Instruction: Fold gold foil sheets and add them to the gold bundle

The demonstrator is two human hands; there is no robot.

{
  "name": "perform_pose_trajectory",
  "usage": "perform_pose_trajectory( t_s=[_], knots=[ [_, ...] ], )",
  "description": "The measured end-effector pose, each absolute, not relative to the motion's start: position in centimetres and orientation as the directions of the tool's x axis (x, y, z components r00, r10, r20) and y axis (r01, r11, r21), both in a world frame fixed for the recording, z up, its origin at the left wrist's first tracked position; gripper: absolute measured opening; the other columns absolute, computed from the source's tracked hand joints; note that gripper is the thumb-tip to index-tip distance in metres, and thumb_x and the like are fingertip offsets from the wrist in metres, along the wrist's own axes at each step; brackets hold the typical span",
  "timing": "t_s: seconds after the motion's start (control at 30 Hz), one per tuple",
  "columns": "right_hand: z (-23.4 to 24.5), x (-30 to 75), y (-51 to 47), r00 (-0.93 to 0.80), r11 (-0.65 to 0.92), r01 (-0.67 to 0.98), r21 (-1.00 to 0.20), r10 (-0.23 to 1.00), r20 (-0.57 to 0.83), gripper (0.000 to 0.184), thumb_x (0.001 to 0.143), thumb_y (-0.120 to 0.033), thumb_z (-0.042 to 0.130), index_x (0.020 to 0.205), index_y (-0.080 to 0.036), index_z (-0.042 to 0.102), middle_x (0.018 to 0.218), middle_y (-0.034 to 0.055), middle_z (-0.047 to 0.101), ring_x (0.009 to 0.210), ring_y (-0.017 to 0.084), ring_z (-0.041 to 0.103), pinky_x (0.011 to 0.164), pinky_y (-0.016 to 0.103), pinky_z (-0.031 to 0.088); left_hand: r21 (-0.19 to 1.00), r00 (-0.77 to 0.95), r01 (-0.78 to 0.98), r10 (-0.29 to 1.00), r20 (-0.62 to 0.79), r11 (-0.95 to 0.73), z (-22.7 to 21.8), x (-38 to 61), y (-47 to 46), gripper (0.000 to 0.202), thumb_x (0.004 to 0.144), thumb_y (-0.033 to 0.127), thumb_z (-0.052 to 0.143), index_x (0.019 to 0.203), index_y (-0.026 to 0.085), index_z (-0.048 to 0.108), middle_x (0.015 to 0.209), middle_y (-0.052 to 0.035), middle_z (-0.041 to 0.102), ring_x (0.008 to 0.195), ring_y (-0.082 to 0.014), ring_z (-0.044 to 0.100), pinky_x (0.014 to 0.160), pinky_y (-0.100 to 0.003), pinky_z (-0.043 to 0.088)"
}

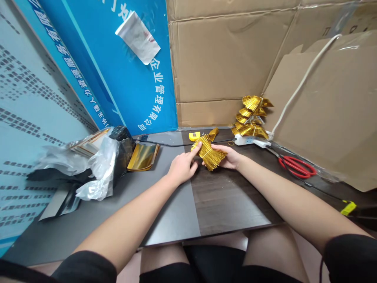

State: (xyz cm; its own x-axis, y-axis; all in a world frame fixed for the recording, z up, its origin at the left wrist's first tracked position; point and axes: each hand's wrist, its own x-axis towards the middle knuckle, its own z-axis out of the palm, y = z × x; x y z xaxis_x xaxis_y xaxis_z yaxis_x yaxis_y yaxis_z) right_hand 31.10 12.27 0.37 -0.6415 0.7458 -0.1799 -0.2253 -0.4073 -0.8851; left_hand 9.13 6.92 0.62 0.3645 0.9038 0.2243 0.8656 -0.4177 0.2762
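A fan-shaped bundle of pleated gold foil paper (211,155), pinched in at its middle by a thin band, is between my hands above the table. My right hand (231,156) grips its right side, with some fingers hidden behind the folds. On the upper left pleats rests the index finger of my left hand (184,165); its thumb sits lower, beside the bundle's left edge, and the other fingers are partly hidden. Just behind lie a yellow tape measure (194,136) and another piece of gold foil (214,134).
Banded gold foil bundles (251,118) are stacked at the back right, by a white power strip (250,140). Red-handled scissors (299,166) lie on the right. Flat gold sheets (143,157) and crumpled plastic bags (101,169) are on the left. Cardboard (224,59) stands behind.
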Motion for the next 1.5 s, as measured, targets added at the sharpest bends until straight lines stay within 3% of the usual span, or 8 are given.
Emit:
perform_pose_trajectory(
  t_s=[0.27,0.53,0.63,0.7,0.83,1.23,1.37,1.5],
  knots=[
    [0.0,31.0,12.7,-0.553,-0.306,-0.270,-0.913,0.825,-0.113,0.028,0.091,-0.034,0.061,0.115,-0.019,0.065,0.110,0.0083,0.076,0.094,0.021,0.073,0.088,0.035,0.059,0.200,0.506,0.818,0.840,0.194,-0.539,0.3,9.4,6.8,0.067,0.095,0.033,0.039,0.158,0.041,0.017,0.089,0.0003,0.071,0.089,-0.0147,0.064,0.093,-0.029,0.057],
    [1.0,31.6,13.3,-0.404,-0.023,-0.222,-0.975,0.912,0.070,0.048,0.074,-0.035,0.080,0.118,-0.024,0.064,0.109,0.0040,0.071,0.093,0.020,0.067,0.088,0.034,0.054,0.269,0.158,0.943,0.974,0.160,-0.198,1.2,9.0,6.8,0.073,0.096,0.041,0.038,0.161,0.034,0.006,0.095,-0.0030,0.072,0.095,-0.0181,0.067,0.087,-0.029,0.056],
    [1.9,33.1,14.1,-0.281,0.265,0.080,-0.961,0.931,0.233,0.059,0.070,-0.033,0.084,0.125,-0.024,0.063,0.113,0.0048,0.069,0.098,0.021,0.065,0.094,0.036,0.051,0.283,0.134,0.941,0.972,0.195,-0.187,1.2,8.9,6.8,0.069,0.096,0.041,0.037,0.160,0.032,0.015,0.104,-0.0049,0.072,0.104,-0.0201,0.065,0.093,-0.033,0.056],
    [2.2,34.2,14.6,-0.274,0.440,0.460,-0.771,0.897,0.348,0.064,0.074,-0.037,0.079,0.133,-0.022,0.060,0.108,0.0082,0.069,0.092,0.025,0.066,0.091,0.043,0.052,0.307,0.157,0.926,0.964,0.212,-0.219,1.1,8.8,6.8,0.066,0.096,0.039,0.037,0.159,0.029,0.021,0.107,-0.0044,0.072,0.107,-0.0196,0.063,0.097,-0.033,0.055],
    [1.7,35.6,15.3,-0.289,0.439,0.734,-0.518,0.892,0.346,0.059,0.070,-0.034,0.075,0.126,-0.018,0.066,0.102,0.0146,0.070,0.099,0.037,0.064,0.097,0.053,0.048,0.325,0.193,0.910,0.957,0.218,-0.258,1.0,8.7,6.9,0.060,0.095,0.036,0.038,0.154,0.027,0.034,0.109,-0.0039,0.073,0.108,-0.0190,0.061,0.101,-0.034,0.053],
    [1.7,35.2,15.4,-0.122,0.477,0.699,-0.534,0.814,0.568,0.042,0.095,-0.037,0.037,0.124,-0.017,0.062,0.122,0.0170,0.065,0.114,0.034,0.059,0.103,0.051,0.044,0.269,0.191,0.927,0.945,0.264,-0.262,1.8,8.2,6.6,0.047,0.096,0.037,0.037,0.141,0.028,0.050,0.109,-0.0041,0.071,0.112,-0.0195,0.061,0.103,-0.037,0.051],
    [1.5,33.7,14.0,-0.210,0.575,0.621,-0.532,0.776,0.594,0.037,0.095,-0.041,0.043,0.114,-0.019,0.066,0.071,0.0049,0.059,0.068,0.024,0.056,0.078,0.041,0.050,0.197,0.165,0.955,0.947,0.274,-0.223,4.3,6.6,6.1,0.037,0.096,0.037,0.039,0.119,0.025,0.065,0.112,-0.0075,0.067,0.113,-0.0212,0.061,0.103,-0.036,0.053],
    [1.0,32.6,13.2,-0.305,0.646,0.547,-0.532,0.746,0.592,0.036,0.094,-0.040,0.047,0.115,-0.018,0.067,0.058,-0.0019,0.045,0.055,0.018,0.047,0.066,0.034,0.046,0.029,-0.041,0.999,0.987,0.154,0.037,7.0,3.4,5.3,0.049,0.088,0.047,0.055,0.134,0.028,0.054,0.131,-0.0112,0.058,0.118,-0.0281,0.064,0.101,-0.042,0.058]
  ],
)
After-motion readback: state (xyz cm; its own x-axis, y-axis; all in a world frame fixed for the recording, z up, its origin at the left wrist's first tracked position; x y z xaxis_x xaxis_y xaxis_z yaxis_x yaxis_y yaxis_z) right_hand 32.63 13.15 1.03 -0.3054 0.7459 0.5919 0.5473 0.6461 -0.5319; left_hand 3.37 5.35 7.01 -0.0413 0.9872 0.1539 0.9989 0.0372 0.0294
